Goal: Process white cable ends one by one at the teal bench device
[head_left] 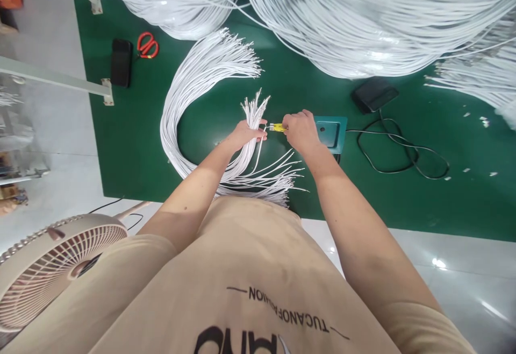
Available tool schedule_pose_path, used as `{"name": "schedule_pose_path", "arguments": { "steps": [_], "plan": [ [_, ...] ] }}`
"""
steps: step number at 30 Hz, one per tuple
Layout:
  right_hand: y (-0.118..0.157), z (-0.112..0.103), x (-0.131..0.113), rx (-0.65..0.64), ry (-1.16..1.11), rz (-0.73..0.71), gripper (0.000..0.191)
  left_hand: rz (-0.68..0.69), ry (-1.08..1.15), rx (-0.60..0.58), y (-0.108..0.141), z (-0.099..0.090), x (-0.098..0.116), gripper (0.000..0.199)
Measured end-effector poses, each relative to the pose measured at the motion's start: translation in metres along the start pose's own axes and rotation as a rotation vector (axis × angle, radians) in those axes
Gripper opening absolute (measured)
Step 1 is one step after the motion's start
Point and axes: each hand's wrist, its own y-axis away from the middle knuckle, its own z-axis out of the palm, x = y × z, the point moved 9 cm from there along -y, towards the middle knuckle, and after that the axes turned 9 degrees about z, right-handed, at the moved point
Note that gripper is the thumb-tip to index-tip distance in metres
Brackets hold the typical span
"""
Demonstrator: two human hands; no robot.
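Note:
My left hand (pixel 246 133) is wrapped round a bunch of white wires (pixel 253 113), whose cut ends stick up above the fingers. One wire end stands apart at the fingertips, close to the tip of a yellow tool (pixel 277 127). That tool is in my right hand (pixel 300 128), closed round its body; the fingers hide the rest of it. More of the white wire bundle (pixel 171 112) curves in a loop over the green table, and loose ends (pixel 278 179) fan out near my body.
Big coils of white wire (pixel 363 26) lie at the back. A teal tray (pixel 342 133) is beside my right hand, with a black adapter (pixel 374 94) and cable beyond. Red-handled scissors (pixel 148 45) and a black phone-like object (pixel 121 63) lie left. A fan (pixel 60 268) stands lower left.

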Motion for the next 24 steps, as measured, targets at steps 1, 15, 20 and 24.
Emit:
{"name": "schedule_pose_path", "arguments": {
  "steps": [1, 15, 20, 24],
  "plan": [
    [0.0, 0.0, 0.0, 0.006, -0.001, 0.001, 0.02, -0.001, -0.002, 0.004, -0.001, 0.001, 0.0, 0.055],
    [0.0, 0.001, 0.001, 0.041, -0.051, -0.002, 0.019, 0.0, -0.091, 0.016, -0.016, 0.006, -0.014, 0.053],
    [0.018, -0.015, 0.006, 0.159, -0.004, 0.003, 0.026, -0.009, -0.095, 0.037, -0.013, 0.005, -0.012, 0.055],
    [0.039, -0.031, 0.029, 0.297, 0.041, 0.177, 0.048, -0.003, -0.079, 0.02, -0.011, 0.006, -0.011, 0.055]
  ]
}}
